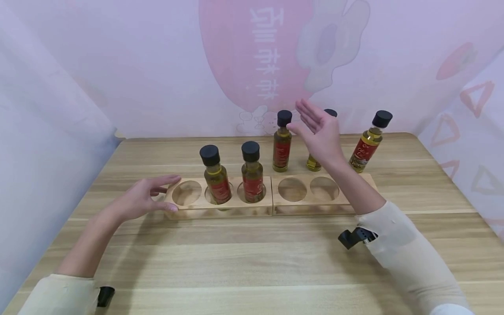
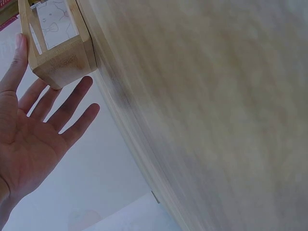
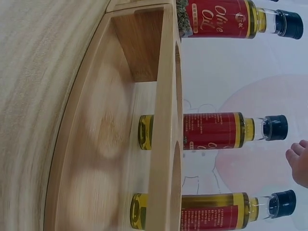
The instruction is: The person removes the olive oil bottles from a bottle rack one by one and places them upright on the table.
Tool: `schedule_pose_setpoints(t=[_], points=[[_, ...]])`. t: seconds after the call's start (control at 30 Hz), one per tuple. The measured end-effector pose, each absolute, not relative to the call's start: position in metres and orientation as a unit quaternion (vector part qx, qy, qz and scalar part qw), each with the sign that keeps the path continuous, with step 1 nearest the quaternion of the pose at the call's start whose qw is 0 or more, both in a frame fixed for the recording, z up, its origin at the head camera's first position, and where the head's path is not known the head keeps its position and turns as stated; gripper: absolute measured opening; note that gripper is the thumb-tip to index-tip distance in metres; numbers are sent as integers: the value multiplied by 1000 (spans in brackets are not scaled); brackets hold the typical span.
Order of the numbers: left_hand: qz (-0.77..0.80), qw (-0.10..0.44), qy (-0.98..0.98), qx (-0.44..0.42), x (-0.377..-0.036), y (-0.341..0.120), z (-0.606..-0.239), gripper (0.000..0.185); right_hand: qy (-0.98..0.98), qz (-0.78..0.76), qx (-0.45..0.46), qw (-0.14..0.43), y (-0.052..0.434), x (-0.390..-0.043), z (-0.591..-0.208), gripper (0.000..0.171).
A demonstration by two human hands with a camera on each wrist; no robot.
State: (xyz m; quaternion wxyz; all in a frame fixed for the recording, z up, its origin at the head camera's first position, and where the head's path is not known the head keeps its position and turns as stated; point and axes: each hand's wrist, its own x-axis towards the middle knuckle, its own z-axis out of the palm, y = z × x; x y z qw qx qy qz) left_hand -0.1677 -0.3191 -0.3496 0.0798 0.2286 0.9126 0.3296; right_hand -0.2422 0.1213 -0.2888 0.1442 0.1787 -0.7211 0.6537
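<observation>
Two wooden bottle racks stand end to end on the table. The left rack (image 1: 189, 213) holds two olive oil bottles, one in its middle hole (image 1: 218, 186) and one in its right hole (image 1: 253, 181); its left hole is bare. My left hand (image 1: 143, 199) holds that rack's outer end, thumb in front and fingers at the back. My right hand (image 1: 320, 131) is raised over the right rack (image 1: 307, 209), fingers extended, near the black cap of a bottle (image 1: 281, 151) behind it. In the right wrist view, fingertips (image 3: 299, 161) appear apart from the caps.
Behind the right rack stand two more bottles, one (image 1: 313, 162) partly hidden by my right hand and one (image 1: 364, 151) farther right. My right forearm hides part of the right rack. A patterned curtain (image 1: 157, 78) hangs behind the table (image 1: 236, 262).
</observation>
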Motion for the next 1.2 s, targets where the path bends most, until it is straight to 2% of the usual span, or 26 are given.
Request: schedule_pose_setpoints(t=[0.7,1.2], points=[[324,81,915,226,-167,-318,-349,80,-700,669,231,97,114,-216,-286,63],[323,79,916,225,-167,-319,-350,80,-677,685,265,39,103,-206,-291,60]])
